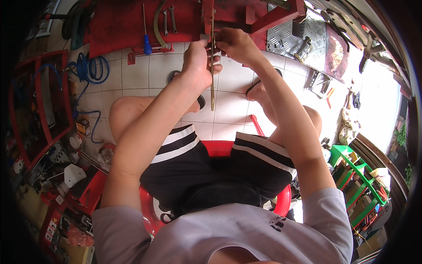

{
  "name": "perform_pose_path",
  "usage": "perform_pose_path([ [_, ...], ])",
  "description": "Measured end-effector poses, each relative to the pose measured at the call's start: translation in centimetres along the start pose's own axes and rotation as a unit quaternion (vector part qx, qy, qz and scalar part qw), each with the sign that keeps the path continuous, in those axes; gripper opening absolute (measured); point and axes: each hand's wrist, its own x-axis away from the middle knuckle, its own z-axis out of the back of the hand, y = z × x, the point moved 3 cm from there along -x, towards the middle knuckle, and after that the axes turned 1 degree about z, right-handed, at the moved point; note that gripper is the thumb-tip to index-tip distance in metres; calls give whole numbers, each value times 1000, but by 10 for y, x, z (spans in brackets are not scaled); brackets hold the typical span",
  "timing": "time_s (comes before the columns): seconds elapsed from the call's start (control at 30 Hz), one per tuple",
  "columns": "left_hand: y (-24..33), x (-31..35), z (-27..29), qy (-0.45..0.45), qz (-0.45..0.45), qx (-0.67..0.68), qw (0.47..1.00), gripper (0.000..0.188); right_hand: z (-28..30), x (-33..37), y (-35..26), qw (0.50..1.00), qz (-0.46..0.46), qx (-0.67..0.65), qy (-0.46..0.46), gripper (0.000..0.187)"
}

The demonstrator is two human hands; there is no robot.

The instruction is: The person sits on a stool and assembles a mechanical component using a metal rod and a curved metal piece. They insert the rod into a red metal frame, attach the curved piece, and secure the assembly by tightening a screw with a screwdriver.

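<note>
A red workbench (118, 26) spans the top of the view, from 11 to 1 o'clock. Facing it, a person sits on a red plastic stool (285, 202) at 6 o'clock. A long, thin, yellowish piece (212, 94), seen edge-on, points from 12 o'clock toward the centre, its near end out over the tiled floor. The left hand (197, 64) is curled around it, fingertips showing past its right side. The right hand (237, 46) has bent fingers close against its right face; whether they pinch something cannot be told. At 11 o'clock on the bench lie a blue-handled screwdriver (147, 44) and two spanners (169, 21), out of hand.

The work seems midway: the piece is in place between the hands, but nothing shows it finished. Exactly what remains is hidden by the fingers.
</note>
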Motion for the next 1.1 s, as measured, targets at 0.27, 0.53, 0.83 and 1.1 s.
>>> perform_pose_path([
  [0.27, 0, -1, -1, -4, 15, 3, 1000, 19, -2, -2, 8, 999, 23, 22, 33, 20],
  [0.53, -2, -6, 1, -2, 12, 3, 1000, 18, -10, 3, 11, 992, -66, -100, 37, 20],
  [0.83, -2, -4, 0, -6, 5, -16, 1000, 18, -12, -3, 11, 982, -153, -110, 11, 18],
  [1.1, -2, -5, 1, -13, -1, -20, 1000, 19, -11, -4, 7, 972, -176, -153, -17, 18],
])
